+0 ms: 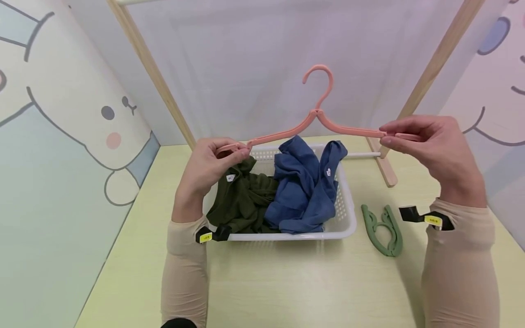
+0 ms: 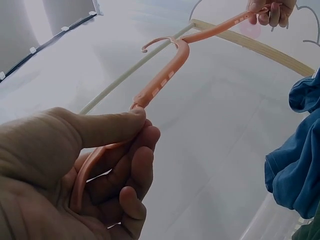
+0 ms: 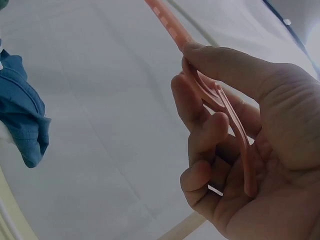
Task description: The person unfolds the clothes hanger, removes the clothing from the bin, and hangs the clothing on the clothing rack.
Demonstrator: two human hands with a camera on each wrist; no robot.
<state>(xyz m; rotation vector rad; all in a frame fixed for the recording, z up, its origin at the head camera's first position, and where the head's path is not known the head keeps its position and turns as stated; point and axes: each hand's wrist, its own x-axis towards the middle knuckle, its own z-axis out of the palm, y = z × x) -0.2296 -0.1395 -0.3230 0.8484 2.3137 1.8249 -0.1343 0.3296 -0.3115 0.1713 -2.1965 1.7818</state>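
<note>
"Hanger, pink one (image 1: 317, 114): where is it?"

"Upper middle of the head view, stretching toward the right, hook pointing up, held above the far side of a white basket (image 1: 287, 237)."

"And the hands?"

"Both are on it. The left hand (image 1: 209, 161), left of centre, pinches one end between thumb and fingers. The right hand (image 1: 436, 148), in the right part of the frame, pinches the other end likewise. Both wrist views show an end section angled back toward the palm."

"What's in the basket?"

"A dark green garment (image 1: 246, 196) on the left and a blue garment (image 1: 303, 191) on the right, touching, both crumpled."

"Anything beside it?"

"A green hanger (image 1: 371, 228), folded, lies on the table (image 1: 287, 282) at the lower right, near the basket. Wooden posts (image 1: 156, 79) slant down from the upper left and upper right."
</note>
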